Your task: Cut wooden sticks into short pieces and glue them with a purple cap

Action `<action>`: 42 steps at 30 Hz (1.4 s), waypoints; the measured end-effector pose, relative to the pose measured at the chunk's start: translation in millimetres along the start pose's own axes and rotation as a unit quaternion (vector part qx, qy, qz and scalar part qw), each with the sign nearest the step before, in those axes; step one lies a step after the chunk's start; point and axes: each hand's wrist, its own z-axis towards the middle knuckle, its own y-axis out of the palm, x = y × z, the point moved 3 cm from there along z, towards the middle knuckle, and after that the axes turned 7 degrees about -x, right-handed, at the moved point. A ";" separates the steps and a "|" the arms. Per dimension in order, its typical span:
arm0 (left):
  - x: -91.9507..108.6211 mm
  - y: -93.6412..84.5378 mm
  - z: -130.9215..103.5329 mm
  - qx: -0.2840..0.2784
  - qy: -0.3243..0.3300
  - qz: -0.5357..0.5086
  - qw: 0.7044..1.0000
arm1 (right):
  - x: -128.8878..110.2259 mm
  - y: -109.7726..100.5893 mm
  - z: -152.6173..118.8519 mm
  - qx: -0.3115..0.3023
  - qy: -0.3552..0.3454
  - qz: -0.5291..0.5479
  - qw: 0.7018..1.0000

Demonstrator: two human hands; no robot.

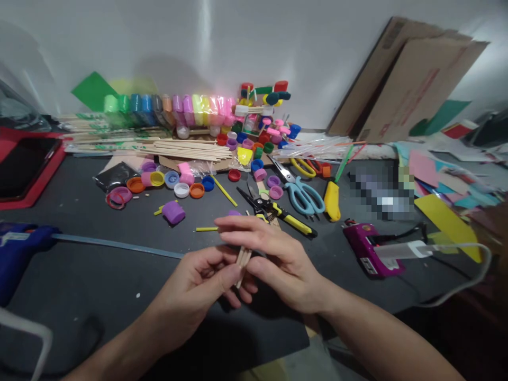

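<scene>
A small bundle of short wooden sticks is held low over the front of the dark table. My left hand pinches it between thumb and curled fingers. My right hand closes on the same sticks from the other side, its fingers arched over their top and its thumb against them. Part of the bundle is hidden by the fingers. Just beyond the hands lie yellow-handled pliers and a short yellow stick. A purple bottle cap sits to their left.
Blue scissors and a yellow utility knife lie behind on the right, near a purple power adapter. Several bottle caps, bundled skewers and coloured clay packs line the back. A blue glue gun rests at left.
</scene>
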 end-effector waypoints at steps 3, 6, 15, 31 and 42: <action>-0.6 -0.5 -0.2 -0.004 0.008 -0.017 1.000 | 0.0 -0.8 0.8 0.012 -0.028 -0.030 0.999; 0.9 -0.9 -1.8 0.017 0.023 0.010 1.000 | -1.1 2.1 1.9 -0.004 -0.052 -0.054 0.997; 11.4 -7.5 -7.1 0.090 0.125 0.200 0.968 | -1.8 1.3 0.4 0.006 -0.047 -0.036 0.998; 14.1 -4.7 -2.7 0.104 0.231 0.389 0.886 | 6.0 4.1 3.4 0.101 -0.059 -0.001 0.993; 11.3 -9.1 -0.1 0.102 0.225 0.378 0.892 | 5.4 -2.5 4.7 0.098 -0.019 -0.010 0.995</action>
